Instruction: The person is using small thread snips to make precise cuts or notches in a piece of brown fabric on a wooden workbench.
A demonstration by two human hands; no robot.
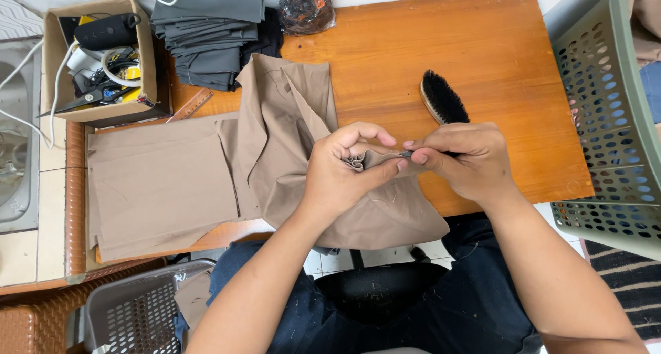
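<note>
Both hands meet over the near table edge: left hand fingers closed on a bunched fold of tan cloth, right hand fingers pinching a small dark tool at the fold's tip. Cloth looks light, soft and limp, best gripped at a gathered edge; brush lies just beyond

Two hands, left and right, are working at the table's front edge. One brush is lying near the middle. One box is sitting at the back left corner. Two baskets are standing alongside.
</note>
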